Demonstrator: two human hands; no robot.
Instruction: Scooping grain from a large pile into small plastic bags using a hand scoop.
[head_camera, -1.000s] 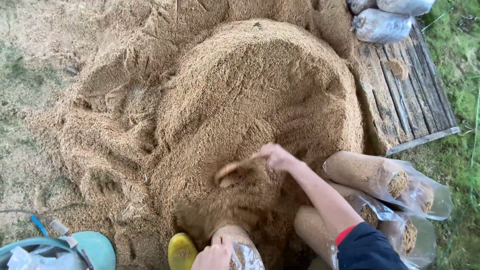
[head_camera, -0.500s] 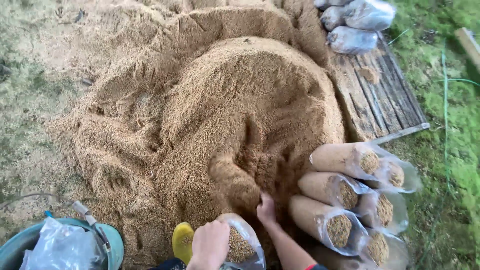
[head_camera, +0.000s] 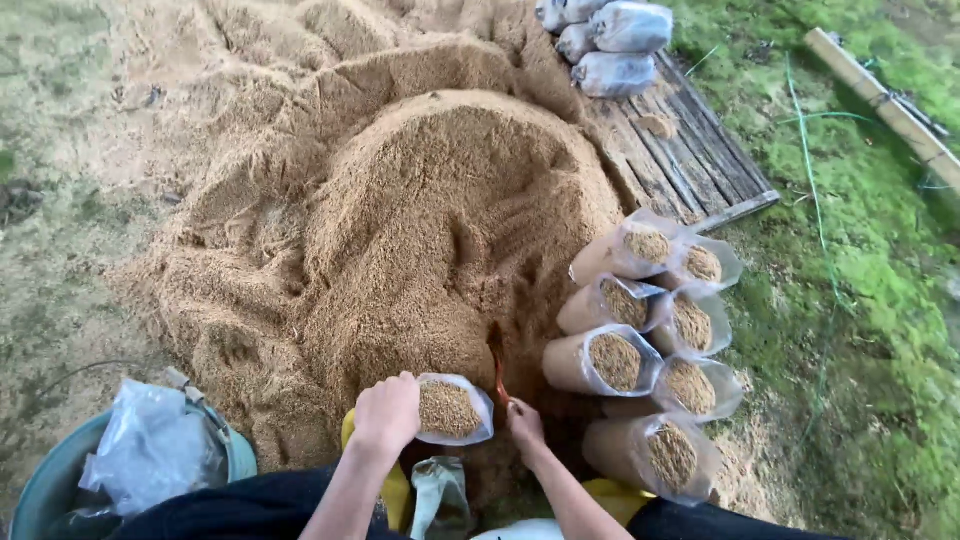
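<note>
While the big sawdust heap (head_camera: 440, 230) fills the middle, filled bags (head_camera: 640, 340) lie stacked to its right and a teal bucket (head_camera: 60, 480) with plastic sits near left. Left hand (head_camera: 385, 412) grips the rim of an open sawdust-filled bag (head_camera: 452, 408); right hand (head_camera: 524, 422), just beside, closes around a reddish scoop handle (head_camera: 500, 380).

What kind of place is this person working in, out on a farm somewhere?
Probably an outdoor farmyard or rural work spot. A big sawdust-like heap lies on bare ground, filled clear plastic bags lean beside it, and mossy grass borders a weathered wooden pallet.
</note>
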